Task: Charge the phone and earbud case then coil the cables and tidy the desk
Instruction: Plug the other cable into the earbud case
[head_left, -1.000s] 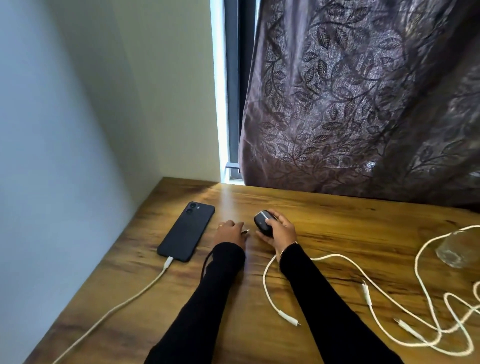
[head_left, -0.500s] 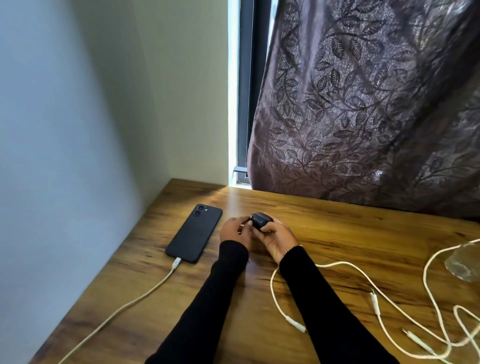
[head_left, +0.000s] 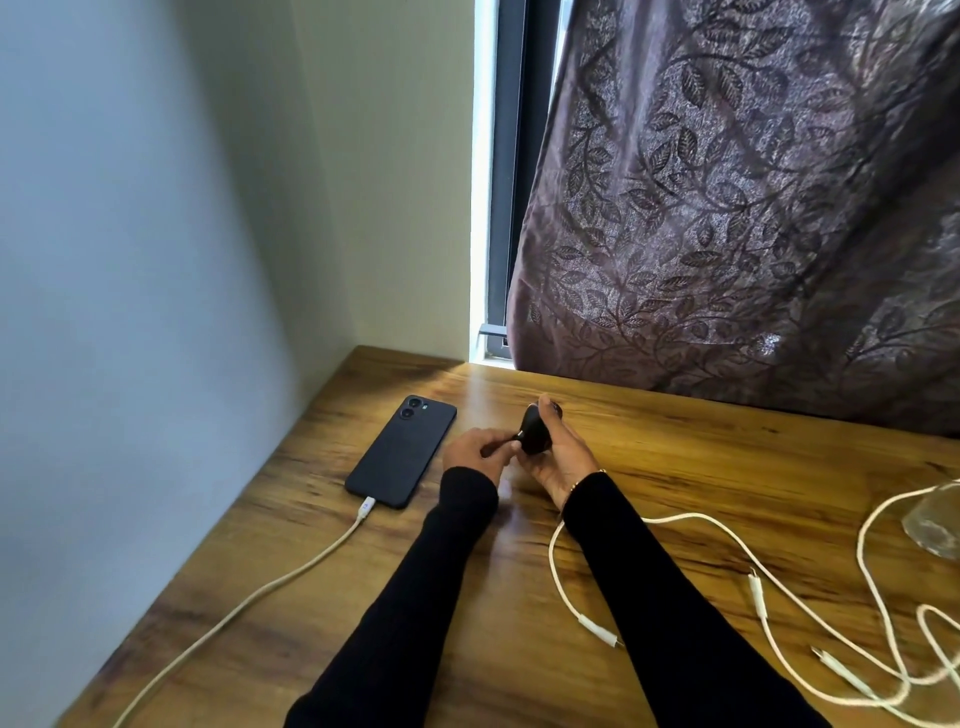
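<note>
Black phone (head_left: 400, 458); black earbud case (head_left: 535, 432); black sleeves (head_left: 431, 582); off-white cable (head_left: 249, 597) at the phone; white cables (head_left: 769, 618) to the right; streaked brown wood-grain desk (head_left: 675, 467); purple-brown curtain (head_left: 727, 197) with leaf-and-vine pattern.

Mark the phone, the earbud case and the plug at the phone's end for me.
phone (head_left: 400, 452), head view, middle of its black back.
earbud case (head_left: 535, 435), head view, dark shell showing between the fingers.
plug (head_left: 366, 508), head view, white connector body at the phone's near edge.

Left hand (head_left: 475, 449) fingers pinched; right hand (head_left: 558, 457) curled, palm up; forearms converging.
</note>
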